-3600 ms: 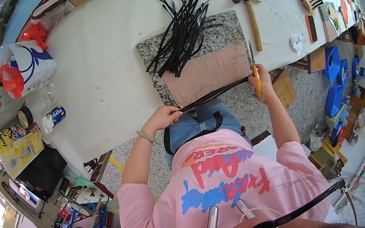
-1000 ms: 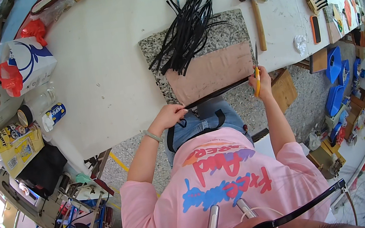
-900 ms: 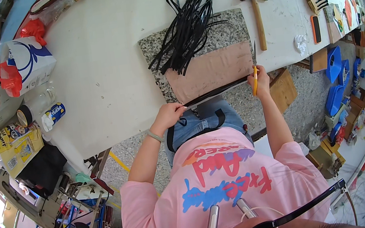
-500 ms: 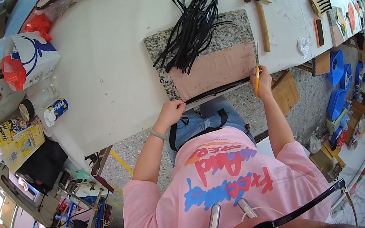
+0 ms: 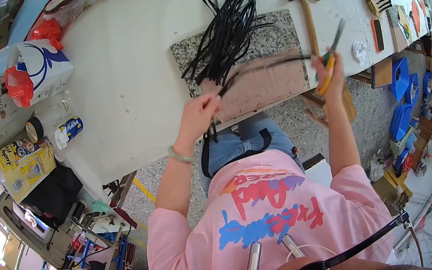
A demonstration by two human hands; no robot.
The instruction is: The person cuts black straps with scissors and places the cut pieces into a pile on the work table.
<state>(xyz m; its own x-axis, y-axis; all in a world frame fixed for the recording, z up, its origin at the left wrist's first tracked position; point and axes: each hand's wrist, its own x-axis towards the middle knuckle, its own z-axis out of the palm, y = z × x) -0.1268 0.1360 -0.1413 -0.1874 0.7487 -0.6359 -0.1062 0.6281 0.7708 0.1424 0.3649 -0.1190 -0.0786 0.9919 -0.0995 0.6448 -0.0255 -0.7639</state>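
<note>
My left hand (image 5: 202, 114) is closed on one end of a long thin black strip (image 5: 264, 64), with short ends hanging below the fingers. The strip arches, slightly blurred, across a pinkish-tan mat (image 5: 275, 87) toward my right hand (image 5: 333, 79). Wrapped in that right hand is a pair of scissors (image 5: 328, 69) with yellow and green handles, blades pointing up and away. Whether the strip's far end is pinched there or just passes close is hard to see. Beyond my left hand, a loose bundle of black strips (image 5: 226, 34) lies on a speckled stone slab (image 5: 284, 28), partly over the mat.
A wooden-handled hammer (image 5: 309, 19) lies right of the slab, partly behind the scissors. Farther right are an orange-and-black block (image 5: 377, 35) and crumpled clear plastic (image 5: 360, 53). Bags, a glass jar (image 5: 55, 110) and a blue can (image 5: 69, 128) crowd the table's left side.
Both hands have risen from the table's near edge, the right one farther, over the mat's right side. The strip has lifted off the edge and now arches. The scissors have tilted right.
</note>
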